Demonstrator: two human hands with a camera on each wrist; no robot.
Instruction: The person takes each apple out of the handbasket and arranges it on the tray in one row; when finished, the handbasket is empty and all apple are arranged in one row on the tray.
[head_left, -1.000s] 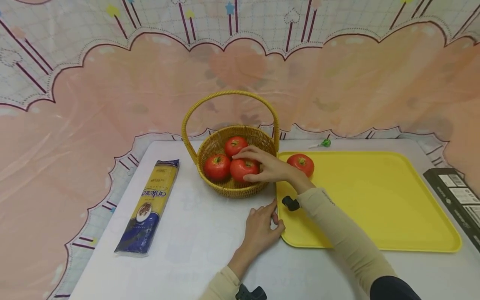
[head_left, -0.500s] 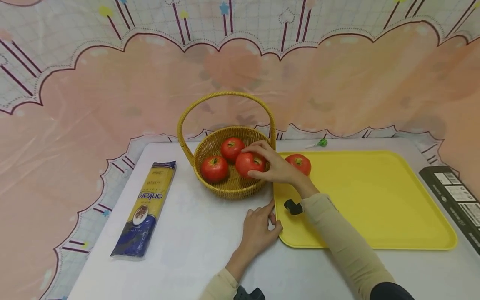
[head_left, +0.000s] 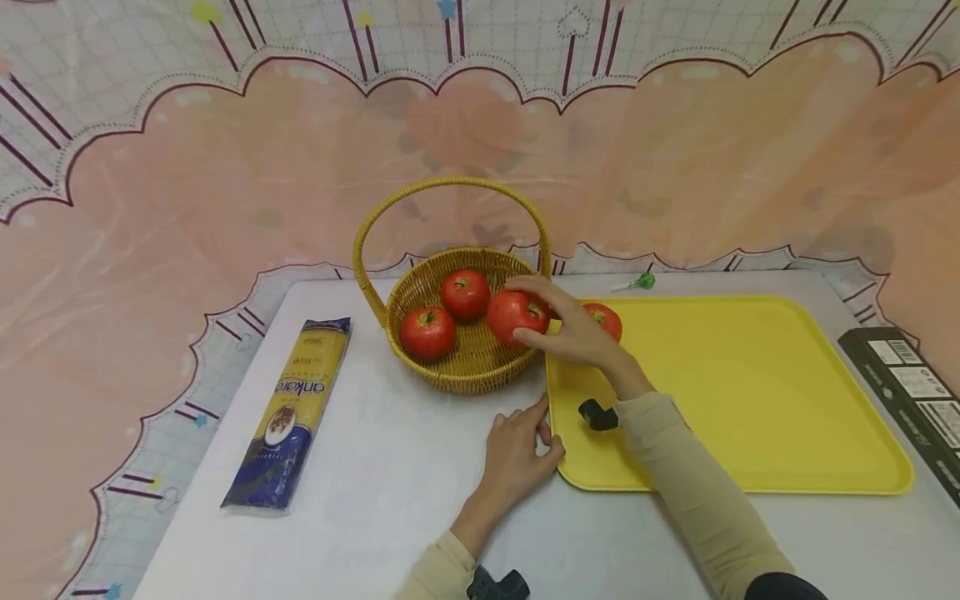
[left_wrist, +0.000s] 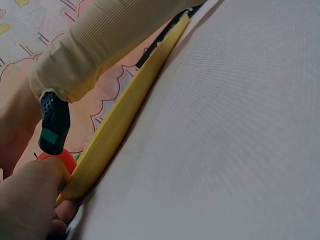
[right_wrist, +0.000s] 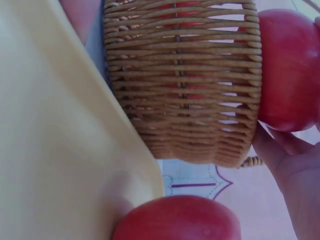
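Observation:
My right hand [head_left: 577,332] grips a red apple [head_left: 513,318] with thumb and fingers at the right rim of the yellow wicker basket [head_left: 465,382]. In the right wrist view this apple [right_wrist: 290,70] sits level with the basket's rim. Two more apples lie inside, one at the back [head_left: 465,293] and one at the left [head_left: 427,333]. Another apple [head_left: 604,320] rests on the yellow tray [head_left: 750,392], partly hidden behind my right hand. My left hand [head_left: 517,458] holds the tray's near left edge; in the left wrist view its thumb and fingertips are around the rim.
A blue and yellow pasta packet [head_left: 288,417] lies left of the basket. Behind the tray is a green lollipop [head_left: 643,281]. A dark box [head_left: 903,392] stands at the tray's right. The basket's tall handle [head_left: 450,181] arches over it.
My right hand has gripped the apple and lifted it rightward, from among the others to the basket's right rim. The left hand has stayed at the tray edge.

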